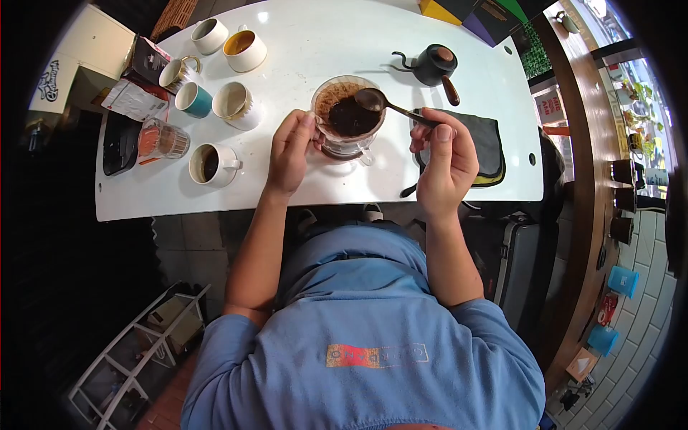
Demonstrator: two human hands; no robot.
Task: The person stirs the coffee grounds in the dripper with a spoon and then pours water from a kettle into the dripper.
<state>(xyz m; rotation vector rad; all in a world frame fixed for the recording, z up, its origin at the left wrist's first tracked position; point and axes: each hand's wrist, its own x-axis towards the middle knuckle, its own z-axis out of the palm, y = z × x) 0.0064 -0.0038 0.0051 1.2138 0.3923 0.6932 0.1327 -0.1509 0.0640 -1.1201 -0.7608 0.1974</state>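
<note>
A glossy white worktop (287, 79) reflects light near its far edge. At right, brown wooden framing (591, 179) borders pale tiles (641, 344) and a bright window (609, 21); lower left, a white rack (129, 371) adjoins reddish flooring (168, 408).

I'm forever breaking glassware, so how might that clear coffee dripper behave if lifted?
The clear dripper looks stiff and possibly fragile, its wall resembling glass or hard plastic. The wet-looking dark coffee inside probably adds weight. Perched on a clear vessel, it could tip or spill if pushed.
</note>
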